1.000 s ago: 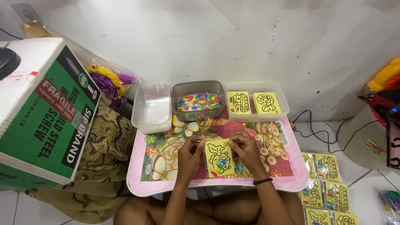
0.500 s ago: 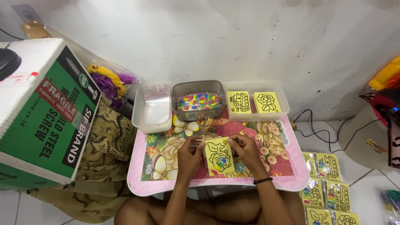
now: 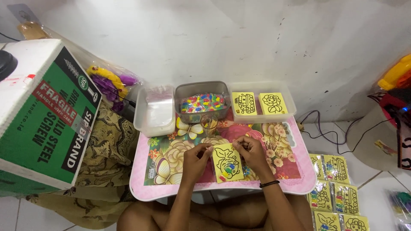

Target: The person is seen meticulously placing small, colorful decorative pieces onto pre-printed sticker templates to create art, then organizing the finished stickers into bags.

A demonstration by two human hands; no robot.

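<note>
A yellow picture card point(image 3: 227, 164) with a black outline drawing and a few small coloured pieces on it lies on the pink flowered table point(image 3: 295, 182). My left hand point(image 3: 198, 157) pinches the card's upper left corner. My right hand point(image 3: 249, 150) pinches its upper right corner, fingers curled; a dark band circles that wrist. Just behind the card stands a small clear cup point(image 3: 209, 122). Whether the card is inside a clear sleeve I cannot tell.
Behind the cup are three tubs: a clear one with plastic sleeves point(image 3: 155, 112), a grey one of coloured pieces point(image 3: 203, 102), and one with two yellow cards point(image 3: 261, 102). A large green-and-white box point(image 3: 43, 115) stands left. Bagged yellow cards point(image 3: 336, 188) lie on the floor right.
</note>
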